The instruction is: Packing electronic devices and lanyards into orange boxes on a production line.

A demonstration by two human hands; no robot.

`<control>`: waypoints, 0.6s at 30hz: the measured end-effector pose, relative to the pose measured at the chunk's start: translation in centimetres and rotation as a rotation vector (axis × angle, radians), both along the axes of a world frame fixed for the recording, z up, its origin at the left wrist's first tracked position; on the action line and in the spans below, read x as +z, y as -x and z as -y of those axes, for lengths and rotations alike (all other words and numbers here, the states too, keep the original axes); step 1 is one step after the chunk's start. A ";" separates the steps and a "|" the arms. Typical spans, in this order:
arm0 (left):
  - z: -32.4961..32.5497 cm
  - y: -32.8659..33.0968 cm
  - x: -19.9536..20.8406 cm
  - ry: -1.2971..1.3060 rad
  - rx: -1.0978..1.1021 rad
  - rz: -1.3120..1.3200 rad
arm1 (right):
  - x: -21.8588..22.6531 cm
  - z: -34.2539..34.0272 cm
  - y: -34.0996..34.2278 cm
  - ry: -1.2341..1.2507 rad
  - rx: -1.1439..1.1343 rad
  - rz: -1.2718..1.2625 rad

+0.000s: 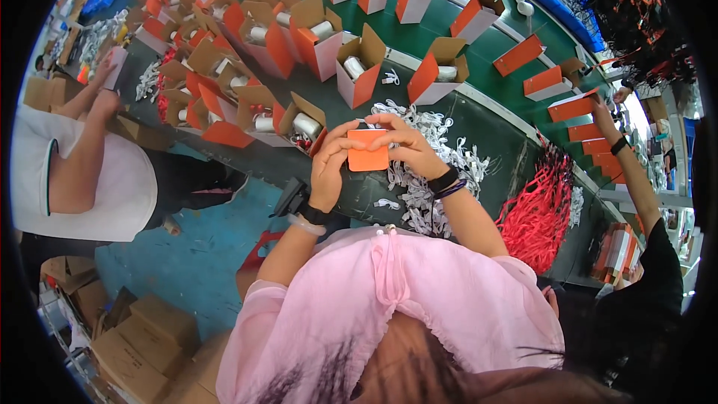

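Both of my hands hold a small orange box above the dark worktable. My left hand grips its left side, and my right hand covers its top and right side with curled fingers. Beneath the box lies a pile of white cords. Open orange-and-white boxes with white cylinders inside stand just beyond my hands.
Many open orange boxes crowd the table's left and the green belt behind. Red cords are heaped at the right. A person in white sits to the left, another in black reaches for closed boxes at right. Brown cartons lie on the floor.
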State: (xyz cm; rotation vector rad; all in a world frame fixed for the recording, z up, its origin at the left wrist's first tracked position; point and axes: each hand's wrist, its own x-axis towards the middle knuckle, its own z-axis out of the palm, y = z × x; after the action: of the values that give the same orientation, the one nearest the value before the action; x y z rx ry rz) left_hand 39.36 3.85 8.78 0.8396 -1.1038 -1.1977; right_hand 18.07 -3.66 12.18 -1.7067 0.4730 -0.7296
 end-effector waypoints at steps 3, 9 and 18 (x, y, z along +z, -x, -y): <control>-0.8 0.2 1.8 0.124 0.012 0.285 | 2.3 -0.5 0.9 0.116 0.045 -0.152; -0.7 -0.4 2.2 0.248 0.056 0.584 | 2.4 -1.9 0.4 0.298 -0.037 -0.226; -0.8 1.7 0.1 0.297 0.207 0.594 | 1.3 -2.6 0.5 0.364 -0.081 -0.194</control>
State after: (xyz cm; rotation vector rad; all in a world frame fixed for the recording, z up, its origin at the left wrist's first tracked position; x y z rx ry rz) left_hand 37.65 4.68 8.83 1.0765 -1.5814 -0.5956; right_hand 17.58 -1.03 13.52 -2.1220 0.5721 -0.7446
